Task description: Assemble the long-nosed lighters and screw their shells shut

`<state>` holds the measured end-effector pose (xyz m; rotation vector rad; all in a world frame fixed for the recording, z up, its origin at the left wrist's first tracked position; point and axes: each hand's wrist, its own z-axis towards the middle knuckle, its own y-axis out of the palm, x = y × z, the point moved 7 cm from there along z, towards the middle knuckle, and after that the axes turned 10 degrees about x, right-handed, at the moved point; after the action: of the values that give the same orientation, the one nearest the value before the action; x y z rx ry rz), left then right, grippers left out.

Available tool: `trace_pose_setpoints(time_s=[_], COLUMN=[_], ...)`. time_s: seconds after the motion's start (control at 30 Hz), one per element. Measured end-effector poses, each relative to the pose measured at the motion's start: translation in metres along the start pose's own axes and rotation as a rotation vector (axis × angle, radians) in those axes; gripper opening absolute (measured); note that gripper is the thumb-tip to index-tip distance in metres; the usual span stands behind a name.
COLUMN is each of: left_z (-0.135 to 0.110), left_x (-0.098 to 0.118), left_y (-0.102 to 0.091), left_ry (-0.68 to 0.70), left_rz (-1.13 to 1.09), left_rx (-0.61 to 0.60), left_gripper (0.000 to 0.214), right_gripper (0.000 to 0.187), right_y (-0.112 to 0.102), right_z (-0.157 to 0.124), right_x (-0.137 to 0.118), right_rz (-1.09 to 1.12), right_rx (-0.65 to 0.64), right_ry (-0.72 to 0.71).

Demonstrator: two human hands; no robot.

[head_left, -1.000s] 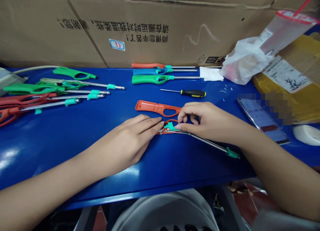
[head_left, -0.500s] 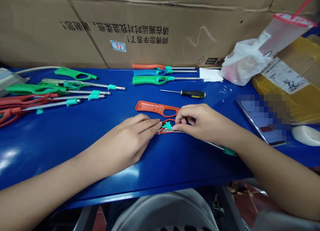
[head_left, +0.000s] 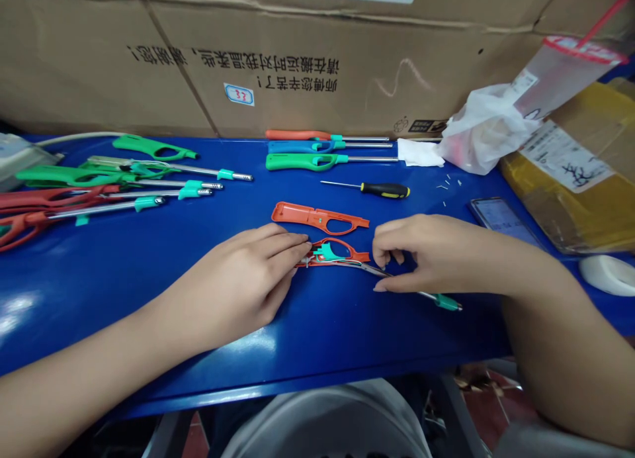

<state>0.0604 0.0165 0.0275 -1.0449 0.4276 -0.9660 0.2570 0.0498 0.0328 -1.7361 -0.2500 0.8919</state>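
My left hand [head_left: 258,266] is closed over the left end of an orange lighter handle half [head_left: 358,254], covering that end. In the half sit a teal trigger [head_left: 327,251] and a thin white wire. A metal lighter tube [head_left: 368,267] runs out of it, slanting down right under my right hand to a teal tip [head_left: 448,303]. My right hand [head_left: 421,253] is over this tube, thumb and fingers apart on either side of it. Just behind lies the other orange handle half [head_left: 317,217], its hollow side up.
A yellow-black screwdriver [head_left: 384,190] and several assembled lighters [head_left: 302,161] lie farther back. Part-built lighters [head_left: 99,210] cover the left. A phone [head_left: 503,218], white tape roll [head_left: 608,274], bagged cup [head_left: 555,81] and taped parcel [head_left: 555,213] are at right. A cardboard box [head_left: 173,61] walls the back.
My right hand has moved off the trigger area, right and slightly down, to the metal tube, and its fingers have parted. My left hand stays on the handle half.
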Motion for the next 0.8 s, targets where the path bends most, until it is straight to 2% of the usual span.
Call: trace_pose_setpoints(time_s=[0.1,0.33,0.6,0.8], left_z=[0.000,-0.002,-0.002,-0.004], left_x=[-0.001,0.003,0.003,0.005], left_y=[0.000,0.006,0.007,0.007], left_ry=[-0.022,0.082,0.088,0.100], left_rz=[0.000,0.017,0.020,0.061], left_rx=[0.011,-0.037,-0.052,-0.049], left_gripper=[0.038,0.042,0.044,0.041], right_gripper=[0.018,0.007,0.019,0.022], right_y=[0.006,-0.001,-0.003,0.000], right_z=[0.000,0.000,0.005,0.006], right_x=[0.000,0.007,0.003,-0.004], right_rz=[-0.017,-0.018,-0.193,-0.217], right_rx=[-0.045,0.088,0.189,0.214], right_ry=[0.001,0.022,-0.064,-0.153])
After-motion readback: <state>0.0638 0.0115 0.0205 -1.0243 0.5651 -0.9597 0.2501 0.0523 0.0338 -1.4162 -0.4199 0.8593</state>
